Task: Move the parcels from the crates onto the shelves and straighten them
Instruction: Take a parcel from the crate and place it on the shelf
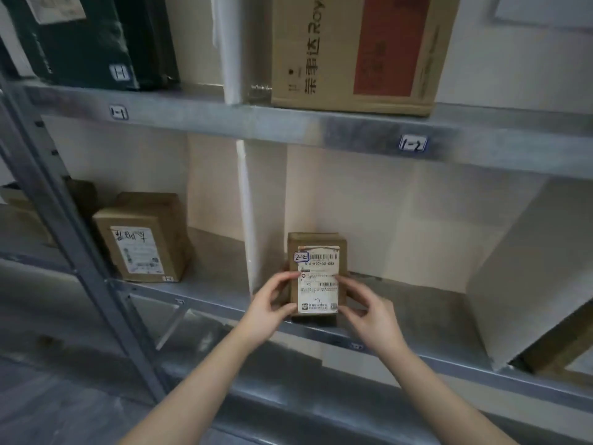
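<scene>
Left hand [272,303] is pinching the left edge of the parcel [317,277], thumb on the front and fingers curled round the side. Right hand [369,317] has the right edge the same way, thumb and forefinger nipping it low down with the other fingers loosely curled underneath. So the parcel is right between the two hands, standing upright near the front edge of the shelf [426,306]. It looks like it's resting on the metal, but the bottom edge is in shadow so I can't swear to it.

A white label [318,292] covers most of the front and faces out. There's a little "2-2" sticker [301,256] on its top left corner, just above the left thumb.

Just left of the left hand there's a white divider [247,220] standing upright, close beside the parcel but not touching it. Further left, past the divider, a brown box [141,239] with a scribbled-on label sits on the same shelf.

Above both hands is the upper shelf [288,123], with a "1-1" tag [118,112] and a "1-2" tag [414,143] on its front edge. A carton [353,49] with a red panel sits up there over the hands, and a dark parcel [80,36] is up and well off to the left.
</scene>
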Tool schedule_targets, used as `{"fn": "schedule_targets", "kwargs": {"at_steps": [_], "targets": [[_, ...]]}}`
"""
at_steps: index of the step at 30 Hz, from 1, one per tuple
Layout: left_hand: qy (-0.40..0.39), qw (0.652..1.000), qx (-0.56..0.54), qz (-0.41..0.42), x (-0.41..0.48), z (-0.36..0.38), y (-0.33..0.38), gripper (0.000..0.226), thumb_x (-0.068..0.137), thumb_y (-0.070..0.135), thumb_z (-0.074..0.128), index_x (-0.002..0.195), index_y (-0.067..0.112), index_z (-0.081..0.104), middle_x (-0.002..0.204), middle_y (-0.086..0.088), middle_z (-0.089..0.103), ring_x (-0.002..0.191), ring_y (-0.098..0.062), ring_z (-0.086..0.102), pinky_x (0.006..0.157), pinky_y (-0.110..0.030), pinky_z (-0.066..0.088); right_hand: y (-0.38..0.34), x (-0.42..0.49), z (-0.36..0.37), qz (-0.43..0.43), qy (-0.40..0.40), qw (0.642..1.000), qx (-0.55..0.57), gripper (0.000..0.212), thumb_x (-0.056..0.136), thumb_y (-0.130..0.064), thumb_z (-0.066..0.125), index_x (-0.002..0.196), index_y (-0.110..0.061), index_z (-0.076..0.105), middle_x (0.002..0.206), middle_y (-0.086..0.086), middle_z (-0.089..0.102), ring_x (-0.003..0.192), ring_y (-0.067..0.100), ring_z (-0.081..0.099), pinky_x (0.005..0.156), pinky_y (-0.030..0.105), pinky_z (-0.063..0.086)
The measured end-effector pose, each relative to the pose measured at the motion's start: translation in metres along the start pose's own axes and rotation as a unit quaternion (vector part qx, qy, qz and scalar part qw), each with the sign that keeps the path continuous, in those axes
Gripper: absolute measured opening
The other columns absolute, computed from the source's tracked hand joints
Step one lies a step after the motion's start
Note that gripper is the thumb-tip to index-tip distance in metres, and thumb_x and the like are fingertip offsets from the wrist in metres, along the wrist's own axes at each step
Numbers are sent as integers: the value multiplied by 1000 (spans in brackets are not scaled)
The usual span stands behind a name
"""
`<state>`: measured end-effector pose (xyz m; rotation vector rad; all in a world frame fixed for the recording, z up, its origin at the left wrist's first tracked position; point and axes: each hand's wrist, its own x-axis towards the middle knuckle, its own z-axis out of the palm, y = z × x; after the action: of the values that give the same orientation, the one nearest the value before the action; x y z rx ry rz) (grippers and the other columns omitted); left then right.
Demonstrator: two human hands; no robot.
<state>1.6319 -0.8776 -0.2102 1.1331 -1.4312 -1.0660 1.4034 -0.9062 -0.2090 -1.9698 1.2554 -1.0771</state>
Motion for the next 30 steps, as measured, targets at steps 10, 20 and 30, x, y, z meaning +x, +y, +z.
{"fn": "schedule_targets", "kwargs": {"at_steps": [10, 20, 30], "targets": [[45, 999, 11, 24, -1, 17, -31, 70, 88, -19, 55, 112, 45, 67, 141, 32, 31, 120, 32, 33, 97, -1, 36, 41, -17, 19, -65, 37, 993, -92, 64, 85, -11, 74, 137, -42, 53, 132, -14, 60, 125, -2, 52, 106, 11, 35], [24, 997, 70, -24, -21, 11, -15, 74, 89, -7, 64, 125, 57, 58, 162, 14, 22, 148, -2, 23, 122, -39, 26, 17, -26, -7, -10, -48, 986, -161, 64, 87, -34, 71, 139, -55, 40, 142, -2, 53, 125, 11, 55, 105, 13, 33], [-9, 977, 190, -92, -86, 9, 82, 66, 89, 8, 71, 131, 53, 48, 156, 24, 23, 143, 3, 24, 117, -28, 23, -72, -72, -62, 42, -154, 965, -206, 63, 92, -46, 60, 147, -48, 28, 159, -8, 24, 147, 11, 24, 119, 28, 16]]}}
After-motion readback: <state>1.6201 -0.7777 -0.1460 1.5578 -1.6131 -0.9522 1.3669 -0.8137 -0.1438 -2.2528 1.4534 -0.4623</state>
